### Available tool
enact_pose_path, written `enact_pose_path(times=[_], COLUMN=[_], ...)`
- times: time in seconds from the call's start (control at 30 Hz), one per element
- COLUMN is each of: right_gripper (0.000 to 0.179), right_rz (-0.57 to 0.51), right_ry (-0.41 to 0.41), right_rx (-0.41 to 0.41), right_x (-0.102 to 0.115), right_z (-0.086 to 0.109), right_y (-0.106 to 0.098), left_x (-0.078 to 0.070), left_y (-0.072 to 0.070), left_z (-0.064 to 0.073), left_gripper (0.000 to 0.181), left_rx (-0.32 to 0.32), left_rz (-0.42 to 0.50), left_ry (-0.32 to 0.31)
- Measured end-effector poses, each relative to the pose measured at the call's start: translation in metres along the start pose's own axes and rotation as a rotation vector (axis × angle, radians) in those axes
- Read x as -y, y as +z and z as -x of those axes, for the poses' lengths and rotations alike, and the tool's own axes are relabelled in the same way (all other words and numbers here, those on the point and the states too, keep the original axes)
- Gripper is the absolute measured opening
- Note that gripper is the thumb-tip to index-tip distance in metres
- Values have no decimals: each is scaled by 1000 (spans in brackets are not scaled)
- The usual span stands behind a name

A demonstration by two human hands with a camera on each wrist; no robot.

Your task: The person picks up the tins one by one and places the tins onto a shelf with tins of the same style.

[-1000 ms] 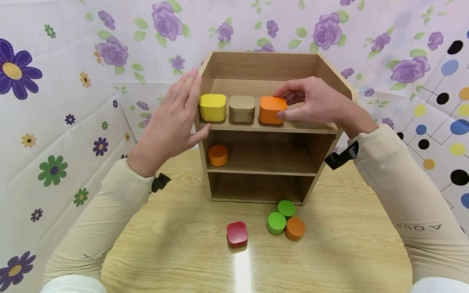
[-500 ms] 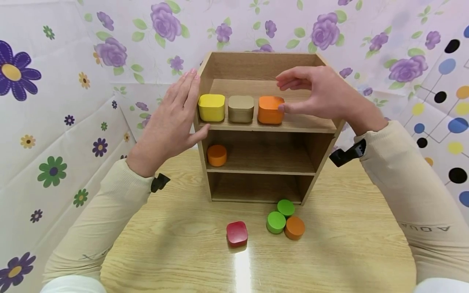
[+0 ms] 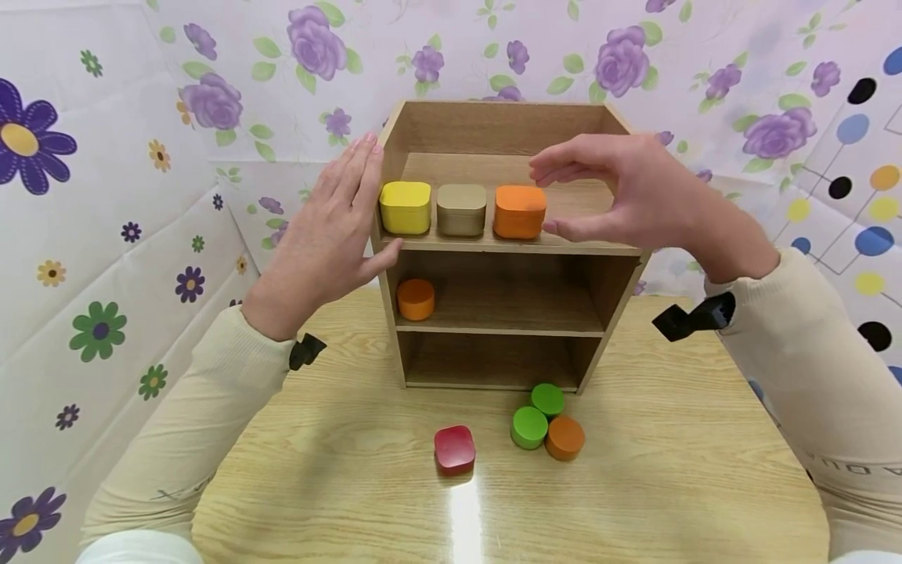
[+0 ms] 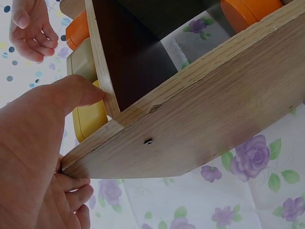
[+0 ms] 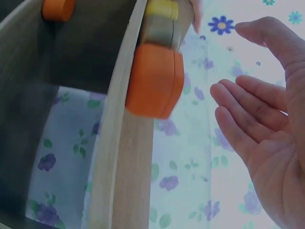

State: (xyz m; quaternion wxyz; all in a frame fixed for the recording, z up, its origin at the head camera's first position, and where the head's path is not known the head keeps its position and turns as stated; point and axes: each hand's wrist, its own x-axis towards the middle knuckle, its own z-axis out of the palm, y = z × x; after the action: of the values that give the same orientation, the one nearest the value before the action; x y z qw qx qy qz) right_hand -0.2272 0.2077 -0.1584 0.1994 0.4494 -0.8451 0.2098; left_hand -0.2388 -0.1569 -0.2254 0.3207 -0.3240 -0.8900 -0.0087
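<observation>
Clock directions are referred to the head view, 12 o'clock being taken as away from the person. The orange rounded-square box (image 3: 519,213) is seated upright on the top shelf (image 3: 451,167) of the three-tier wooden shelf unit (image 3: 503,129), near the front edge. The right hand (image 3: 627,188) is positioned just beside this box, at about 3 o'clock. Its grip is spread, with thumb and fingers parted and nothing held. The left hand (image 3: 317,227) is placed at the unit's 9 o'clock side. Its grip is extended, the fingers being laid along the side panel (image 4: 200,129) and the thumb rested at the front edge.

At 9 o'clock from the orange box, the olive rounded-square box (image 3: 461,210) and the yellow rounded-square box (image 3: 405,208) are aligned in one row. A cylindrical orange box (image 3: 416,299) is located at the 9 o'clock end of the middle shelf (image 3: 507,305). On the bench (image 3: 338,470), a red rounded-square box (image 3: 454,450) is placed; between 2 and 3 o'clock from it, two green cylindrical boxes (image 3: 529,427) and an orange-brown cylindrical box (image 3: 565,437) are grouped.
</observation>
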Motion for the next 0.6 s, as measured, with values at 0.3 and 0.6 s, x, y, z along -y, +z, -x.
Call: enact_pose_path(times=[0.3,0.6], right_gripper=[54,52], right_rz=[-99,-218], right_ry=[-108,-126], right_rx=[1,70], right_x=[6,0], right_z=[15,42], right_y=[28,86], left_x=[0,0], left_y=[0,1], left_z=[0,0], left_gripper=[100,100], left_rx=[-1,-13], left_rz=[-2,0], left_ry=[-6,5])
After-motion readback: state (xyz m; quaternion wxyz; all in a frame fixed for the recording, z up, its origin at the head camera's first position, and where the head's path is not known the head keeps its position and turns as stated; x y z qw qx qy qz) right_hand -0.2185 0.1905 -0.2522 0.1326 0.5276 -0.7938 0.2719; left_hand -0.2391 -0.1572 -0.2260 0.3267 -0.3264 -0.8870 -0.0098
